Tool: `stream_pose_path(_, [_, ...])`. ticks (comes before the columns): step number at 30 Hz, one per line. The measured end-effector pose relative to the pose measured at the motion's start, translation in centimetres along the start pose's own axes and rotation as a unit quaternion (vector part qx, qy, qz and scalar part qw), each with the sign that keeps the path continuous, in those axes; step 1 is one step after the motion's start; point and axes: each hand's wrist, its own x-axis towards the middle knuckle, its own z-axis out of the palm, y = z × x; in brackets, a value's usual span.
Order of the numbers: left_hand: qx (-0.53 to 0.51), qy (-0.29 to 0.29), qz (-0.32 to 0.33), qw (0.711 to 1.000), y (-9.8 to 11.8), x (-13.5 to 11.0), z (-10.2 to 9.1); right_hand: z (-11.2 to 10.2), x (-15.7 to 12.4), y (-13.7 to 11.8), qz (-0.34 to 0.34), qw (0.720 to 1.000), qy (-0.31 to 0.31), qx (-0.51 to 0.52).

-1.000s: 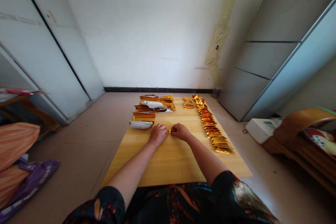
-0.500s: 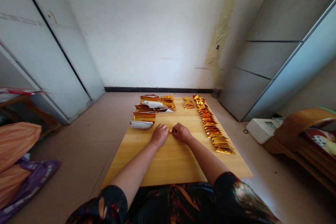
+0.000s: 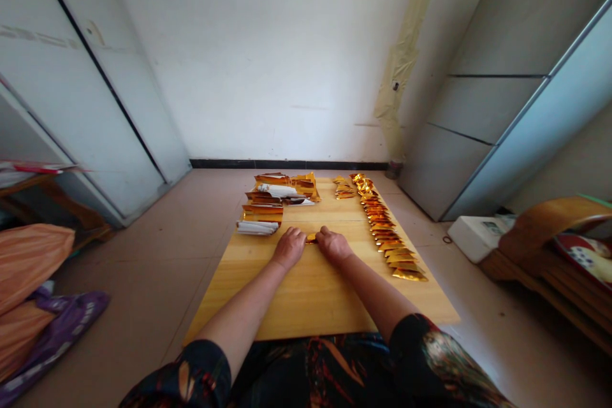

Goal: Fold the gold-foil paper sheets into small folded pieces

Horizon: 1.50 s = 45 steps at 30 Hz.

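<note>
A small piece of shiny gold foil paper [image 3: 312,239] lies low over the wooden board, with its ends under my fingers. My left hand [image 3: 291,247] is closed on its left end. On the other end my right hand [image 3: 333,245] is closed too, fingers bent down. My fingers cover most of the foil, so its full shape is hidden. Right of my hands runs a long row of folded gold foil pieces [image 3: 382,223]. A shorter group of folded gold pieces [image 3: 343,188] sits at the back.
The wooden board [image 3: 306,306] stands before me. Stacks of gold and white paper sheets [image 3: 261,213] lie at its back left. A grey fridge [image 3: 478,95] and a white box [image 3: 478,236] are on the right. Orange and purple bags [image 3: 52,325] lie at the left.
More of the gold foil shows between my hands, and it looks flatter. My hands have hardly moved; the rows of foil are the same.
</note>
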Motion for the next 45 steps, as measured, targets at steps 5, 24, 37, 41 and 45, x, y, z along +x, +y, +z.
stream_pose_path(5, [-0.017,0.008,-0.002,1.000,0.1,0.0,-0.2,-0.4,-0.2,0.4,0.007,1.000,-0.013,0.015])
stream_pose_path(24, [0.017,-0.014,-0.063,0.998,1.4,0.3,-1.0,-0.9,-0.3,0.0,0.047,0.999,-0.024,-0.004])
stream_pose_path(37, [0.021,-0.058,-0.109,0.992,1.6,0.6,-0.7,-1.2,-0.5,-0.2,0.072,0.997,-0.035,0.006])
stream_pose_path(41, [0.022,-0.063,-0.119,0.991,1.8,0.6,-0.8,-1.2,-0.5,-0.4,0.082,0.996,-0.036,-0.004])
stream_pose_path(45, [0.034,-0.059,-0.119,0.991,2.0,0.7,-0.8,-0.7,-0.4,-0.3,0.085,0.996,-0.029,-0.013])
